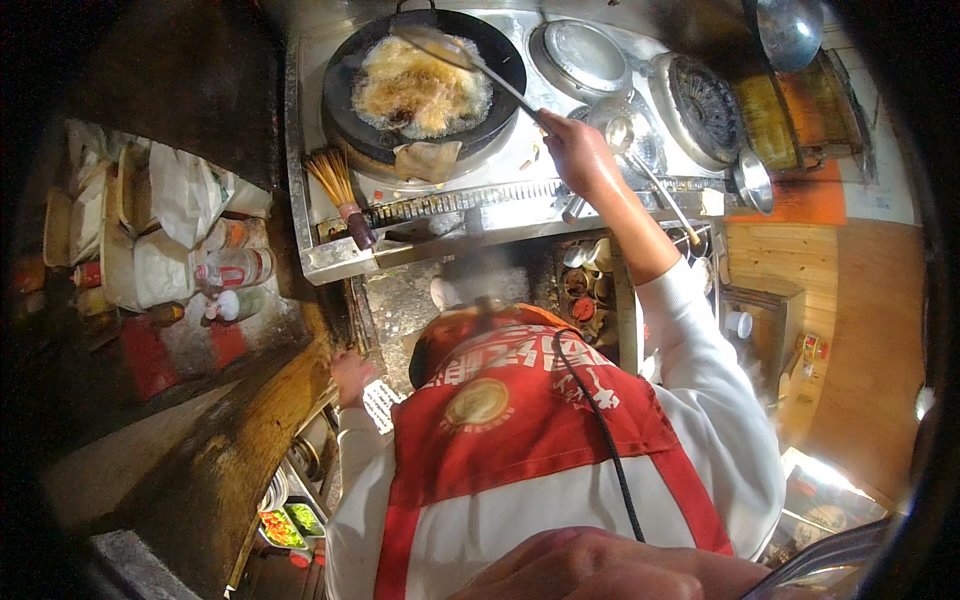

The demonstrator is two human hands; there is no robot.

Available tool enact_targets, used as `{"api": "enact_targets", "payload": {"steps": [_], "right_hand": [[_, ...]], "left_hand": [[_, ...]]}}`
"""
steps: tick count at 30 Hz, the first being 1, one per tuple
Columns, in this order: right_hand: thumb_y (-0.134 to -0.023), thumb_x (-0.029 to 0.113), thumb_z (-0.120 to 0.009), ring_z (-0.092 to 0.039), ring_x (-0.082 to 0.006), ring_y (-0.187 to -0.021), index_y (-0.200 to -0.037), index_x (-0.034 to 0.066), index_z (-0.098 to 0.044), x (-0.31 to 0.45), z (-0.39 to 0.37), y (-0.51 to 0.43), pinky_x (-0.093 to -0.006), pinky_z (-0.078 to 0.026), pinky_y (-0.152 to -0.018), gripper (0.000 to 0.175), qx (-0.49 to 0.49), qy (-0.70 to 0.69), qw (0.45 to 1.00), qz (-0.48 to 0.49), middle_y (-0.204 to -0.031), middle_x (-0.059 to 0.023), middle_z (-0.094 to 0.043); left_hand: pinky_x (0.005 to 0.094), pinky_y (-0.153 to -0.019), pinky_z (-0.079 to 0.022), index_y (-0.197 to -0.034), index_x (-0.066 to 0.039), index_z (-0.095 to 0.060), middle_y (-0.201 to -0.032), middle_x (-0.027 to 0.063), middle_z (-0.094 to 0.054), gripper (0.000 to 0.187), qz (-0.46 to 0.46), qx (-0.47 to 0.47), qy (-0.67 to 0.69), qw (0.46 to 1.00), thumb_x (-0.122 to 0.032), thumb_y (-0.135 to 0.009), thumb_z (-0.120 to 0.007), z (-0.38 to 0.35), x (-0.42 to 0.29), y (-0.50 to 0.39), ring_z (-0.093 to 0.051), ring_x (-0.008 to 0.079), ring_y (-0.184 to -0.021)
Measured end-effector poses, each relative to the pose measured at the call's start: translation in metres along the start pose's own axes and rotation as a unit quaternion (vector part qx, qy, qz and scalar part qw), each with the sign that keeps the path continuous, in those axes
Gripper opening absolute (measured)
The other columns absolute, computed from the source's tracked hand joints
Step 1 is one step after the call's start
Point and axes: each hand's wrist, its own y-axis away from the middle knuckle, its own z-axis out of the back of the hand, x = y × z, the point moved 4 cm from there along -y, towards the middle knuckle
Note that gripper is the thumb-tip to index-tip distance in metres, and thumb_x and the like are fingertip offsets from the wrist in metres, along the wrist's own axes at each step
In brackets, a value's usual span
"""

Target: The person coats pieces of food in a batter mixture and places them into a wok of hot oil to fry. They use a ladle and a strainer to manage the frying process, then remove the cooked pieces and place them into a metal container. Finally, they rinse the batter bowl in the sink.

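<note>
My right hand (581,156) is closed around the handle of a long metal ladle or skimmer (437,49). Its head is over the far side of a large black wok (339,97), where food fries in foaming, bubbling oil (420,86). A piece of brown cloth or paper (427,161) lies at the wok's near rim. Low at my left side, my left hand (352,375) is beside the edge of a worn wooden surface; its fingers look bent, and whether it holds or touches anything cannot be told. A bamboo wok brush (341,196) rests at the stove's left corner.
Right of the wok on the steel stove (337,262) are a lidded pot (585,60), a perforated skimmer (626,131) and a round burner or pan (701,109). Bottles (236,268) and bags are at left. Seasoning containers (583,307) sit below; trays of chopped vegetables (281,527) are lower left.
</note>
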Motion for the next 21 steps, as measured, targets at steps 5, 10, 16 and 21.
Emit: {"api": "enact_targets", "payload": {"steps": [5, 10, 16, 21], "right_hand": [[-0.096, 0.012, -0.061, -0.066, -0.0456, -0.101, -0.140, 0.0147, -0.063, -0.017, 0.024, 0.028, -0.0514, -0.053, -0.084, 0.044, -0.065, 0.075, 0.995, -0.032, -0.098, -0.0236, -0.067], [-0.095, 0.017, -0.063, -0.066, -0.0462, -0.112, -0.132, 0.0083, -0.068, -0.062, 0.015, 0.019, -0.0485, -0.053, -0.096, 0.038, -0.036, -0.003, 0.995, -0.093, -0.114, -0.0284, -0.070], [-0.093, 0.011, -0.061, -0.071, -0.0374, -0.083, -0.107, 0.0018, -0.073, -0.128, -0.009, -0.071, -0.0450, -0.055, -0.076, 0.021, 0.078, 0.016, 0.997, 0.001, -0.087, -0.0249, -0.071], [-0.090, 0.014, -0.064, -0.067, -0.0272, -0.067, -0.096, 0.0009, -0.073, -0.139, -0.055, -0.076, -0.0391, -0.055, -0.059, 0.017, 0.253, 0.125, 0.936, 0.211, -0.086, -0.0163, -0.073]], "left_hand": [[0.0491, -0.054, -0.060, -0.121, -0.008, -0.056, -0.092, 0.0160, -0.068, 0.029, -0.024, -0.154, -0.187, 0.970, -0.016, -0.093, -0.062, -0.036, -0.022, 0.007, -0.068, 0.0345, -0.066], [0.0504, -0.048, -0.061, -0.125, -0.002, -0.052, -0.094, 0.0235, -0.068, 0.031, -0.005, -0.163, -0.304, 0.939, -0.015, -0.098, -0.058, -0.099, -0.025, 0.013, -0.071, 0.0355, -0.063], [0.0394, -0.044, -0.056, -0.125, -0.004, -0.052, -0.086, 0.0164, -0.068, 0.032, -0.108, -0.152, -0.391, 0.901, -0.019, -0.099, -0.064, -0.135, -0.019, 0.057, -0.069, 0.0269, -0.057], [0.0394, -0.045, -0.057, -0.123, -0.006, -0.051, -0.081, 0.0121, -0.061, 0.029, -0.065, -0.078, -0.251, 0.963, -0.013, -0.097, -0.061, -0.121, 0.002, 0.098, -0.067, 0.0258, -0.058]]}}
